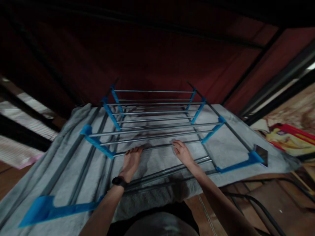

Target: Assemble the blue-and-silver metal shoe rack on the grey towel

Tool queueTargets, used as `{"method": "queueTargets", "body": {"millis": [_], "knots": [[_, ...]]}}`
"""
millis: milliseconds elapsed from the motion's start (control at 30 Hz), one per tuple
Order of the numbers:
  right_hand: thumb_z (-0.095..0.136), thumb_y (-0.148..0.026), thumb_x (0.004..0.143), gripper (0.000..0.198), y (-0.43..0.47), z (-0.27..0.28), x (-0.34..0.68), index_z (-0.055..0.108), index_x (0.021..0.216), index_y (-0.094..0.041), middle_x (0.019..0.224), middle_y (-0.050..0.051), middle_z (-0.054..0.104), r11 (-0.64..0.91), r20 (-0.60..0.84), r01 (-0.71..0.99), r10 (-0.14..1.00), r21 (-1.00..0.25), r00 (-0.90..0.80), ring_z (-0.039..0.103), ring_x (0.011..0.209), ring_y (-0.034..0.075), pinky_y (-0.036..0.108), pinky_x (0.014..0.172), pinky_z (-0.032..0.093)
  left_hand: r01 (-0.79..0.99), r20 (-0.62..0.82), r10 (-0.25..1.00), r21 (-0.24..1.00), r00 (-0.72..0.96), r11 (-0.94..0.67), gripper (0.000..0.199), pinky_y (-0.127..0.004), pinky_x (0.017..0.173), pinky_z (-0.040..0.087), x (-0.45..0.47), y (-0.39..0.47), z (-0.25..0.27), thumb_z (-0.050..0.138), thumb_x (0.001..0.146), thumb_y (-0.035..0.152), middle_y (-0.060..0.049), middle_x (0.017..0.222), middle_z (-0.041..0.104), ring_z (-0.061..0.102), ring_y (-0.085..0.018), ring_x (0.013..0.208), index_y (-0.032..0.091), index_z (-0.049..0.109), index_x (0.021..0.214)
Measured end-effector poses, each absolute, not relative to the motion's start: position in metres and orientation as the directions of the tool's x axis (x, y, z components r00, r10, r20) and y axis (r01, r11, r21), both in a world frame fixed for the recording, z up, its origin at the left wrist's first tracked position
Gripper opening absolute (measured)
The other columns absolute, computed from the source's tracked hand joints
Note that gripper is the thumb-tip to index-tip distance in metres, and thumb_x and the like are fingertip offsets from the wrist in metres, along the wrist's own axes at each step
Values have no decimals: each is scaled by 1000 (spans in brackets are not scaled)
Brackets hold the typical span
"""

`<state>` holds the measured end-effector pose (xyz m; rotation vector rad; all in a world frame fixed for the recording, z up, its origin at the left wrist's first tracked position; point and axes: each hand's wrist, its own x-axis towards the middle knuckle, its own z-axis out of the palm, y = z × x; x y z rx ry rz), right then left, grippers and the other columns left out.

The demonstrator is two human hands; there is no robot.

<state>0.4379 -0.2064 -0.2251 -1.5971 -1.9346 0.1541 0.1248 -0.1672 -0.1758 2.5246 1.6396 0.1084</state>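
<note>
Grey cloth [233,144] under rack [157,129] — red backdrop [157,55]

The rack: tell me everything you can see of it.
The rack has silvery, metal-looking rods, blue, plastic-looking brackets and dark grey poles. It lies on a grey cloth, poles running away from the person, bracketed tiers standing up. The left grip and right grip are both at one front rod.

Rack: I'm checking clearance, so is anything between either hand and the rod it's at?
Nothing visible: the left hand is on the rod, and the right hand is at it farther right.
</note>
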Motion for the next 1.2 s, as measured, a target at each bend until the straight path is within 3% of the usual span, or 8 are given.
{"method": "queueTargets", "body": {"millis": [133, 233, 333, 400, 667, 1200], "knots": [[46, -12, 91, 33, -232, -227, 481, 70, 113, -19, 118, 11, 69, -5, 371, 838, 895, -546, 247, 64, 110, 22, 37, 105, 50, 906, 17, 911, 98, 412, -411, 56, -42, 96, 48, 122, -158, -185, 28, 97, 6, -11, 125, 69, 64, -28, 112, 20, 60, 140], [44, -13, 89, 31, -252, -230, 522, 68, 108, -17, 109, 12, 67, -260, 334, 797, 804, -546, 492, 64, 103, 24, 39, 101, 50, 899, 35, 905, 98, 425, -426, 56, -41, 96, 48, 122, -158, -185, 26, 98, 7, -9, 125, 69, 65, -27, 111, 22, 61, 139], [46, -16, 88, 33, -261, -233, 556, 64, 115, -15, 114, 14, 63, -434, 299, 722, 703, -539, 646, 61, 110, 26, 41, 103, 48, 898, 49, 904, 100, 425, -428, 55, -41, 97, 48, 121, -161, -183, 27, 99, 8, -10, 127, 69, 64, -27, 112, 22, 60, 141], [47, -16, 87, 38, -259, -236, 569, 61, 123, -13, 118, 17, 62, -472, 273, 703, 690, -532, 670, 60, 113, 27, 40, 103, 47, 898, 42, 903, 95, 427, -429, 54, -42, 97, 48, 121, -162, -182, 29, 99, 9, -11, 127, 69, 65, -27, 111, 21, 61, 140], [53, -11, 83, 44, -234, -248, 581, 65, 125, -12, 108, 14, 67, -551, 128, 684, 727, -477, 675, 65, 97, 23, 30, 90, 49, 898, 44, 904, 108, 425, -427, 51, -41, 94, 49, 122, -162, -181, 29, 99, 10, -11, 121, 70, 65, -28, 107, 19, 62, 138], [54, -9, 74, 37, -229, -244, 604, 72, 105, -15, 83, 5, 73, -498, 56, 706, 796, -504, 602, 65, 76, 16, 24, 73, 50, 893, 27, 903, 133, 430, -429, 55, -41, 99, 49, 115, -161, -180, 32, 95, 8, -11, 130, 68, 63, -28, 114, 18, 60, 140]]}}
